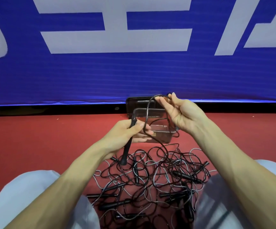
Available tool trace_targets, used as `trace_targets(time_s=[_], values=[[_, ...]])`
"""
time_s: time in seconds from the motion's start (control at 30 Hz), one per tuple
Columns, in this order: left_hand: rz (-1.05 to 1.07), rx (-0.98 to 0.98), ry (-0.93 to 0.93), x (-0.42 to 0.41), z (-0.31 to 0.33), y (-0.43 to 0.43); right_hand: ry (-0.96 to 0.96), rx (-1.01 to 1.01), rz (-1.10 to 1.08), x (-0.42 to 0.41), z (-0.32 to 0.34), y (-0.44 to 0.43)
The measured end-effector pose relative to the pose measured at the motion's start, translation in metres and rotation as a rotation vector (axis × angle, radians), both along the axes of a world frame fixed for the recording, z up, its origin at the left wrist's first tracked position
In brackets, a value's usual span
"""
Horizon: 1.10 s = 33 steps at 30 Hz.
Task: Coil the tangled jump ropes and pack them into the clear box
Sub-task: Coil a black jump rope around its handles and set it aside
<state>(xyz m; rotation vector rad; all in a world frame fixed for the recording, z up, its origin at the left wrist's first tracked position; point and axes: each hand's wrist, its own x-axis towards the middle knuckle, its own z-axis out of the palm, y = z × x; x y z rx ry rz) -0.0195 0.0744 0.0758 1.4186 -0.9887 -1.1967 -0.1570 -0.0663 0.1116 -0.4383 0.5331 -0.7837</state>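
Red floor point(35, 138), blue banner point(134, 76) behind. Held up over the clear box point(163, 137): one black jump rope point(147, 109), its handle point(125, 152) clasped in the curled left hand point(125, 132), cord arching up to the right hand point(183, 114), pinched there between thumb and fingertips point(173, 95). Trails down into the tangled pile point(150, 176) on the near floor. Looks like the first loop of coiling; next calls for drawing more cord free without dragging the pile along.
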Motion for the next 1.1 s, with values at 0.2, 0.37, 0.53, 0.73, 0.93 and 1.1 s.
trace_targets(time_s=[0.2,0.37,0.53,0.73,0.93,1.1], values=[[-0.052,-0.071,0.043,-0.002,0.008,0.003,-0.031,0.003,-0.065,-0.001,0.0,-0.001],[0.245,-0.189,0.144,-0.006,0.011,-0.001,0.23,-0.26,0.098,0.005,-0.005,0.01],[0.44,-0.308,0.435,0.007,0.019,-0.003,0.806,-0.8,0.365,0.011,-0.014,0.023],[0.594,-0.533,0.903,0.03,0.03,0.001,0.894,-1.021,0.756,0.003,-0.02,0.03],[0.679,-0.567,0.997,0.044,0.025,0.004,0.953,-1.104,0.684,0.005,-0.023,0.028],[0.653,-0.388,0.898,0.035,0.017,0.0,0.796,-1.022,0.429,0.004,-0.015,0.024]])
